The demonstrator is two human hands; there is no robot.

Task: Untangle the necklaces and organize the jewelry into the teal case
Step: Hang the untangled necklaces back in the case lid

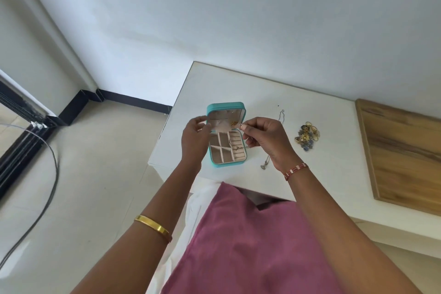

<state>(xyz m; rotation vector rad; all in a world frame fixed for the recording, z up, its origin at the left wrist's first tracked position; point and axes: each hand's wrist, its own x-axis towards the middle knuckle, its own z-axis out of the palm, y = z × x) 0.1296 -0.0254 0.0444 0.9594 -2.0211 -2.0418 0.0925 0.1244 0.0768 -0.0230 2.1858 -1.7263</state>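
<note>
Two hands meet over the open teal case [226, 148] near the left front corner of the white worktop [322, 126]. The case's long axis runs away from the person, with the lid [225, 116] standing up at the far end and the divided tray lying flat toward the near edge. The left hand [194, 137] reaches in from the left, its fingers at the lid's left edge and on the pale fabric pocket inside the lid; whether it truly pinches the pocket is hard to tell. The right hand [265, 141] comes in from the right with thumb and forefinger narrowed on a small gold piece [235, 123] held in front of the lid's lining. Both forearms stretch forward and angle inward toward the case. A thin silver necklace [274, 141] lies on the worktop just right of the case, running roughly front to back and partly hidden beneath the right hand, its pendant toward the near edge. Farther right sits a heap of gold and blue jewelry [307, 135], well apart from the case. A wooden board [405, 155] rests on the worktop's right side.
</note>
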